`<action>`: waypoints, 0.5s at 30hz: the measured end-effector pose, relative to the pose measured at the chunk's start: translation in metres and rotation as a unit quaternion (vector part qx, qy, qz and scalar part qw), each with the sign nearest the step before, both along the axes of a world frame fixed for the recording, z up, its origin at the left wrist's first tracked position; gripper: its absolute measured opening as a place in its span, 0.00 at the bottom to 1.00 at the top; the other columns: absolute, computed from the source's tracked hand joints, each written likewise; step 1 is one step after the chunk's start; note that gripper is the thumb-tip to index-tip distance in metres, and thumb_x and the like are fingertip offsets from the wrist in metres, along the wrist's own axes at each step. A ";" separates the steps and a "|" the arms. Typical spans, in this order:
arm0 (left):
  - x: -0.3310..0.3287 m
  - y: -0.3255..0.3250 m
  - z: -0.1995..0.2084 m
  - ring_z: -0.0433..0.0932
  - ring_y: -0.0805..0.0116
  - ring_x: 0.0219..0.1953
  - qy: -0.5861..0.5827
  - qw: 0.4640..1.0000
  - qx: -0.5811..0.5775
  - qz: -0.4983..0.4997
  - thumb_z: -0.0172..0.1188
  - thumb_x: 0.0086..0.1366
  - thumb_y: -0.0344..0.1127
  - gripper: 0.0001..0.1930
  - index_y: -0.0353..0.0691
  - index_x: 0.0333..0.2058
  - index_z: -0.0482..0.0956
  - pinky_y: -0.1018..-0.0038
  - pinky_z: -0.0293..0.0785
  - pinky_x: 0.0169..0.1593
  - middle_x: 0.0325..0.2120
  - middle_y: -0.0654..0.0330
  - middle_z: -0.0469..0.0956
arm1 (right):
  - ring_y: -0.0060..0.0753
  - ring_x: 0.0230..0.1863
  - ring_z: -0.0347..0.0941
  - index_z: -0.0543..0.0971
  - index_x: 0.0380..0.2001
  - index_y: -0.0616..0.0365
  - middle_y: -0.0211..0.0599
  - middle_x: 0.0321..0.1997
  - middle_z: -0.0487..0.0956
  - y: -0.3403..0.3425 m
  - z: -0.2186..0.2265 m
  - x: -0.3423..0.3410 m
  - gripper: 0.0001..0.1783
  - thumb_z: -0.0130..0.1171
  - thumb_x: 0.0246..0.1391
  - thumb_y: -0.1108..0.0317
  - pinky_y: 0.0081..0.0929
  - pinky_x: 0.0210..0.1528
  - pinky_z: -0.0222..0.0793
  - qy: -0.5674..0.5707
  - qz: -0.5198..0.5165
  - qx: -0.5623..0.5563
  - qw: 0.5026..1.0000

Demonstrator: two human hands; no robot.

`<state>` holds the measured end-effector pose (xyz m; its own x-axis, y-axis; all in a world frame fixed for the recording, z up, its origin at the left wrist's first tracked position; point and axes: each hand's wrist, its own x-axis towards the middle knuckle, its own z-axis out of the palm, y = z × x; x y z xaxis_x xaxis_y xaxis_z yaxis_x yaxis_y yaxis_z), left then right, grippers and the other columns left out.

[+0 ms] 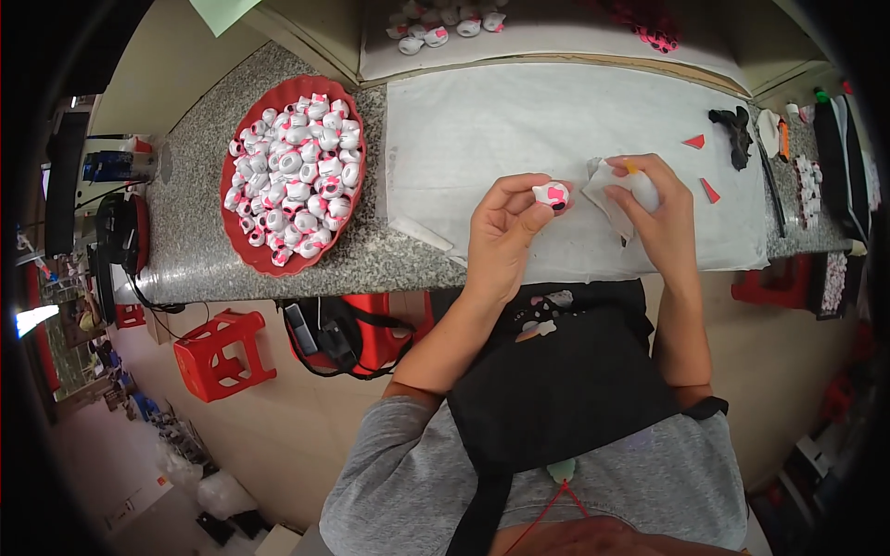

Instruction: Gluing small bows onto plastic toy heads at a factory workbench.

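Observation:
Between the thumb and fingers of my left hand [508, 232] is a small white figurine head [551, 192] with pink and black markings. My right hand [669, 215] is closed around a white squeeze bottle [643, 189] with a yellow tip. A crumpled white cloth or paper [603, 196] hangs by the fingers of that hand; whether they grip it too is unclear. Both hands are over a white sheet [464, 139] spread on the worktop, with a small gap between the figurine head and the bottle.
At left, a red scalloped tray [228, 199] is heaped with similar figurine heads. Red scraps [710, 190], a crumpled black glove or cloth [732, 136] and tools lie at right. More heads [436, 37] sit on the shelf behind. A red stool [222, 357] stands below the granite worktop [389, 264].

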<state>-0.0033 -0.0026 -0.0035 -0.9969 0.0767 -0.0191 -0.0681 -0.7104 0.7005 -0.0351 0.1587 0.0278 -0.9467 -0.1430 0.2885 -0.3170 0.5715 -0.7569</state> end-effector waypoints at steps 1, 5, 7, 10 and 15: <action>0.000 0.000 0.001 0.70 0.69 0.36 0.001 1.000 0.001 0.001 0.51 0.52 0.25 0.12 0.33 0.37 0.64 0.74 0.65 0.43 0.33 0.52 0.71 | 0.26 0.25 0.67 0.71 0.29 0.64 0.33 0.21 0.70 0.002 -0.001 0.001 0.11 0.54 0.35 0.79 0.21 0.27 0.62 0.001 0.001 0.001 1.000; -0.001 -0.003 0.002 0.70 0.70 0.36 -0.006 1.000 0.011 0.004 0.51 0.51 0.25 0.12 0.33 0.36 0.64 0.71 0.66 0.45 0.34 0.52 0.70 | 0.26 0.28 0.67 0.70 0.24 0.64 0.34 0.24 0.70 0.001 -0.006 0.000 0.08 0.53 0.35 0.79 0.21 0.31 0.61 -0.059 -0.013 0.126 0.990; -0.002 -0.004 0.003 0.70 0.70 0.36 -0.012 1.000 0.013 0.005 0.51 0.51 0.25 0.12 0.33 0.36 0.64 0.70 0.65 0.45 0.34 0.53 0.70 | 0.26 0.28 0.67 0.70 0.23 0.65 0.34 0.24 0.70 0.002 -0.005 0.000 0.06 0.54 0.35 0.80 0.21 0.30 0.60 -0.077 -0.019 0.129 0.988; 0.000 -0.002 0.001 0.69 0.72 0.36 -0.001 1.000 0.005 0.009 0.51 0.51 0.25 0.11 0.33 0.35 0.65 0.74 0.66 0.43 0.34 0.54 0.70 | 0.27 0.27 0.66 0.71 0.22 0.64 0.34 0.23 0.70 -0.005 0.004 0.006 0.06 0.54 0.34 0.80 0.20 0.30 0.60 -0.062 0.015 -0.079 0.995; 0.003 0.001 -0.001 0.69 0.77 0.35 -0.016 0.998 -0.033 0.048 0.52 0.51 0.24 0.11 0.34 0.35 0.66 0.83 0.66 0.35 0.33 0.56 0.71 | 0.27 0.26 0.66 0.72 0.22 0.63 0.36 0.24 0.70 -0.037 0.007 0.015 0.09 0.54 0.32 0.83 0.18 0.28 0.61 0.049 0.079 -0.145 0.985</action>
<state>-0.0001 -0.0016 -0.0050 -0.9983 -0.0226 -0.0531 -0.0245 -0.6670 0.7446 -0.0196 0.1215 0.0351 -0.8851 -0.1845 0.4273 -0.4638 0.2741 -0.8425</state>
